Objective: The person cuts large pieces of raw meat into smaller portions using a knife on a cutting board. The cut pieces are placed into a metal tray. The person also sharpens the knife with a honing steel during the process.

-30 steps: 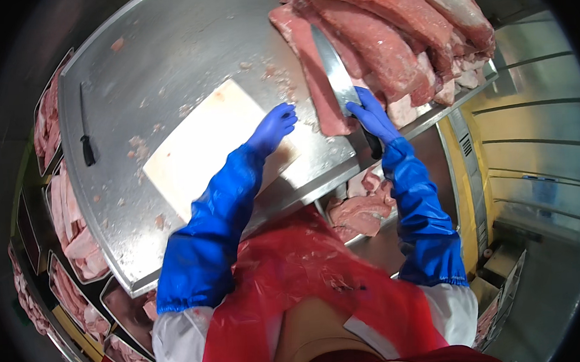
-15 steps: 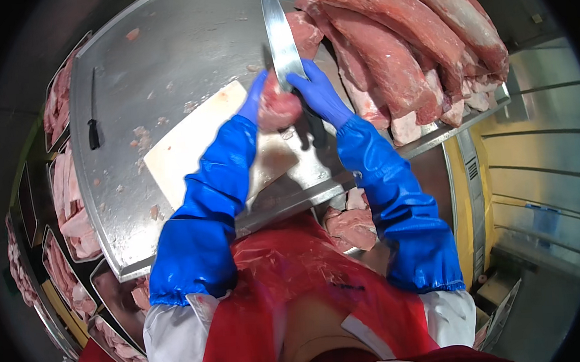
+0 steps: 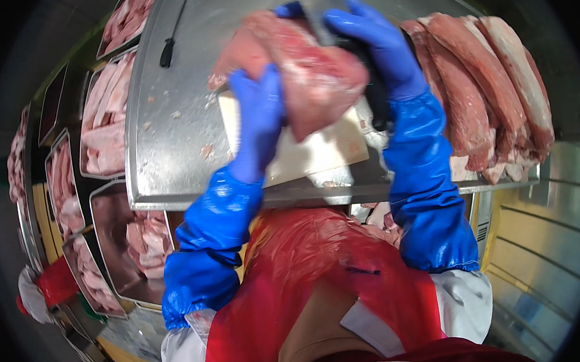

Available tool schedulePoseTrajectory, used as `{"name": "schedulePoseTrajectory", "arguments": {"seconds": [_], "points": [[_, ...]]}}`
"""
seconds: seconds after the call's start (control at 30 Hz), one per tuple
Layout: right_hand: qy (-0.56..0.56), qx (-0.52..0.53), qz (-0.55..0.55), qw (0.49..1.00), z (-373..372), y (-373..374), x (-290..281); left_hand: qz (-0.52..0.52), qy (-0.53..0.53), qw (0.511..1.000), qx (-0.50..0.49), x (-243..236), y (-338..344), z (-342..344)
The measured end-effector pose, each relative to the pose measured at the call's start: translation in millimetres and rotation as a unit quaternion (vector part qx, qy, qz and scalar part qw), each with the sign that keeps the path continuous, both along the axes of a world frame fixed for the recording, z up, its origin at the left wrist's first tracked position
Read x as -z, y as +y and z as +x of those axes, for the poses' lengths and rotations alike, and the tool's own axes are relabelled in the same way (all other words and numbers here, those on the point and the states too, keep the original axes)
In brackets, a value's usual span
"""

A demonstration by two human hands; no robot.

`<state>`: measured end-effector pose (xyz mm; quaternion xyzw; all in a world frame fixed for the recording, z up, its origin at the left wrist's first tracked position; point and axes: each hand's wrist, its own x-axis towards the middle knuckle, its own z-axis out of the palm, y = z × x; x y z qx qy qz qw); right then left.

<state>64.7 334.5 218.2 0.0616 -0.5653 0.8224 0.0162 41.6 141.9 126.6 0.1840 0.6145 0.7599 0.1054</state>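
My left hand (image 3: 258, 113), in a blue-violet glove, grips a chunky piece of raw red meat (image 3: 317, 80) by its near left side. The meat is raised over a white cutting board (image 3: 331, 152) on the steel table (image 3: 187, 121). At the meat's far right is my gloved right hand (image 3: 381, 46), its fingers partly smeared by motion. A black-handled knife (image 3: 376, 93) is in it, the handle hanging below the palm. Most of the blade is blurred or hidden.
Long slabs of meat (image 3: 477, 90) lie side by side at the table's right. A slim black-handled tool (image 3: 168, 52) rests at the far left. Metal trays (image 3: 112, 225) with cut meat line the left side, where a person in red and white (image 3: 51, 285) shows.
The meat has been lifted off the board area and turned, and looks larger. The knife, which pointed away with its blade plain to see, has swung round. My view has shifted left.
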Motion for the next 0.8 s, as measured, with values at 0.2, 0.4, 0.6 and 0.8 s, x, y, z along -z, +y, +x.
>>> {"name": "schedulePoseTrajectory", "arguments": {"seconds": [0.2, 0.4, 0.6, 0.8], "points": [[-0.164, -0.072, 0.128, 0.975, -34.5, 79.5, 115.6, -0.149, -0.019, 0.988, -0.033, 139.7, 48.1, 47.6], [-0.241, 0.232, 0.326, 0.884, 38.7, 103.3, 234.5, -0.379, 0.269, 0.870, 0.165, 155.1, -5.8, 58.2], [-0.341, 0.225, 0.331, 0.850, 157.3, -1.2, 267.0, -0.612, 0.184, 0.762, -0.103, 185.9, -178.1, -11.6], [-0.168, 0.218, 0.493, 0.826, 77.6, -83.9, 226.2, -0.609, 0.306, 0.732, -0.008, 158.6, -136.4, -36.8]]}}
